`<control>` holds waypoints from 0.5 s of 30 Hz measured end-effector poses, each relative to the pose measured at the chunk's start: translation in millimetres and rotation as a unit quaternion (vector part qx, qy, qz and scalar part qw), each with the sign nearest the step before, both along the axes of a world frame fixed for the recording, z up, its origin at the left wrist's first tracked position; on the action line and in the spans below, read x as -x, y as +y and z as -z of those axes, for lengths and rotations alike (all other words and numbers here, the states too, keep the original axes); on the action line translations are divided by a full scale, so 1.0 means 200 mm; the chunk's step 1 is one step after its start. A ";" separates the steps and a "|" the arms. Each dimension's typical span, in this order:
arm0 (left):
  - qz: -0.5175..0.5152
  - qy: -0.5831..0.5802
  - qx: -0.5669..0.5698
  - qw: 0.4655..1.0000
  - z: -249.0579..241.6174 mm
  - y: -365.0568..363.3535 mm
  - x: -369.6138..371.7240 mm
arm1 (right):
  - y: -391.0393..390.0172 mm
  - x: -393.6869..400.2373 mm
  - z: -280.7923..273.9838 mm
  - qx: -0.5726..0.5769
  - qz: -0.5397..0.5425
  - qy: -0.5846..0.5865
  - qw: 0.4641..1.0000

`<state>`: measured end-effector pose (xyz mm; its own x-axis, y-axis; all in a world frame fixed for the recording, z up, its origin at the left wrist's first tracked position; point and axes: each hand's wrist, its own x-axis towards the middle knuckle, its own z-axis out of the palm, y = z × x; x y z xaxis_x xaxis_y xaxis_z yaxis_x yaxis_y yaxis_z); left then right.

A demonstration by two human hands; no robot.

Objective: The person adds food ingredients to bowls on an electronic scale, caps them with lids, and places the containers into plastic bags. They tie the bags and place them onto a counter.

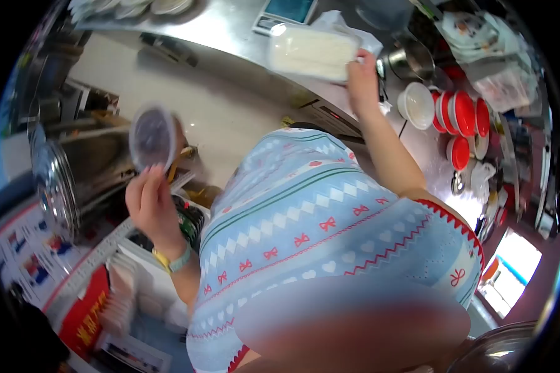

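My left hand (150,202), with a watch or band on its wrist, is off to the left. Its fingertips pinch the lower rim of a round translucent plastic lid (152,138), held up on edge and slightly blurred. Over the steel counter (230,34), my right hand (362,84) grips the right end of a rectangular clear plastic box (314,53) with a white, rice-like filling. The fingers wrap its corner. Behind the box are a crumpled white plastic bag (342,28) and a scale with a blue-green top (290,11).
On the right part of the counter stand a metal pot (412,60), a white bowl (415,105) and several red-and-white bowls (460,113). A large steel pot (59,186) is at the left. Below my left hand sits a shelf with stacked white boxes (119,298) and a red sign (87,311).
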<state>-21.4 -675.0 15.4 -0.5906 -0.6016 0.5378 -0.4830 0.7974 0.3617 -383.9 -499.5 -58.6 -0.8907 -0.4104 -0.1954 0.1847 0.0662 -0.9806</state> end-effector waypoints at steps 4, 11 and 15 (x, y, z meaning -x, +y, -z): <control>0.203 0.015 -0.009 0.979 0.06 -0.06 0.72 | 0.39 0.41 0.14 -0.047 0.065 0.076 0.994; 0.419 0.060 -0.025 0.906 0.36 -0.37 0.71 | 0.02 -0.31 0.40 -0.072 0.150 0.061 0.984; 0.473 0.044 -0.026 0.880 0.56 -0.37 1.02 | -0.20 -0.23 0.63 -0.068 0.138 0.016 0.988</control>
